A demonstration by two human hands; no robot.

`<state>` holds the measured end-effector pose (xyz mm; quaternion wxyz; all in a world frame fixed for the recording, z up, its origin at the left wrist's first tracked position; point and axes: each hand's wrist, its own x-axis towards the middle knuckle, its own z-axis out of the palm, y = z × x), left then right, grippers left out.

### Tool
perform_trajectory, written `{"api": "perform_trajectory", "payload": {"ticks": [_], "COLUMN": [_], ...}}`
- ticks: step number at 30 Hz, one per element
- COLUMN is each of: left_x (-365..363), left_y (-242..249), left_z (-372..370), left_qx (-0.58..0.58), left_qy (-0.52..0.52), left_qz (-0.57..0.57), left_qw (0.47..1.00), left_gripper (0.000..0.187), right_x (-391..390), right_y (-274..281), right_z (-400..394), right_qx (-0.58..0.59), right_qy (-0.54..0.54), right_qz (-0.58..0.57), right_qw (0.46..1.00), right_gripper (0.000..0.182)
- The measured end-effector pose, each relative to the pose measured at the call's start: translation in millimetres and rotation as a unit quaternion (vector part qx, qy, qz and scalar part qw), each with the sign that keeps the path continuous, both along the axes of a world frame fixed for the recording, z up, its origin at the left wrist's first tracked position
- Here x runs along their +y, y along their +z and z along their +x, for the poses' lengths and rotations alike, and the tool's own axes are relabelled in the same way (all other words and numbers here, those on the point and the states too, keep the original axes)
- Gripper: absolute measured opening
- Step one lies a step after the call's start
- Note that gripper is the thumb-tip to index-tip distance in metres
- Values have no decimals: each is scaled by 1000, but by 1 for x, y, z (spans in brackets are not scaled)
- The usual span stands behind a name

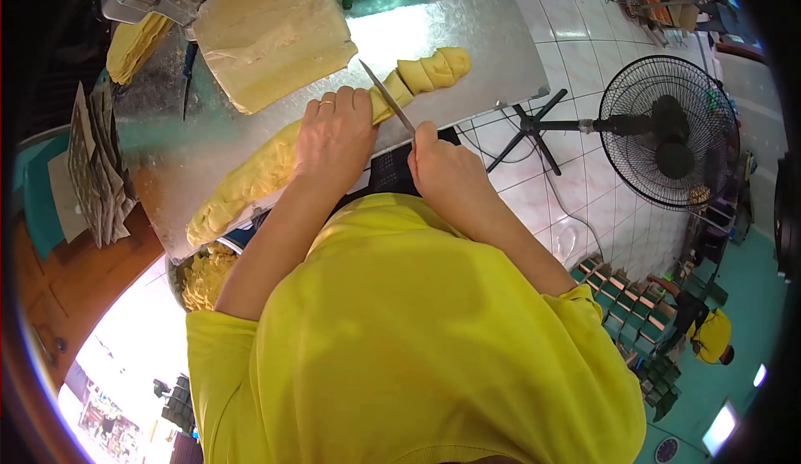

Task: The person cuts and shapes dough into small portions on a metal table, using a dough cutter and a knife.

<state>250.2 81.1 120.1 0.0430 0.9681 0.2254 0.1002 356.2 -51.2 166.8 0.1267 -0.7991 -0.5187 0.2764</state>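
Note:
A long roll of yellow dough lies slantwise along the near edge of the metal table. My left hand rests over the roll near its cut end, fingers together and curved onto it, with a ring on one finger. In my right hand is a knife, its handle hidden by my fingers. The blade lies across the dough just right of my left hand. Several thick cut dough pieces sit in a row beyond the blade, close together.
A sheet of brown paper covers part of the metal table. A dark-handled tool and stacked yellow sheets lie to the left. A bowl of yellow scraps is below the table edge. A standing fan is at right; another person is farther off.

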Motion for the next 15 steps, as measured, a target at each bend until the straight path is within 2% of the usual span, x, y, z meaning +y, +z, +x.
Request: {"api": "perform_trajectory", "payload": {"ticks": [4,6,9,11,13,15], "left_x": [2,2,1,1,1,-2], "left_y": [0,0,-5,-7,-4,1], "left_z": [2,4,2,0,-6,-19], "left_qx": [35,1,15,14,14,-108], "left_qy": [-1,-7,1,11,21,18], "left_qz": [-43,-8,5,4,-1,-14], "left_qw": [998,1000,1000,1000,1000,994], "left_gripper": [30,18,18,20,22,37], "right_x": [10,18,29,27,17,5], "right_y": [-15,-25,-40,-46,-36,-24], "right_z": [8,14,16,16,11,7], "right_qx": [-34,-53,-73,-66,-67,-64], "right_qy": [17,29,46,16,9,1], "right_qz": [-27,-22,13,32,14,-9], "right_qw": [999,998,996,997,998,998], "right_gripper": [12,11,9,18,14,10]}}
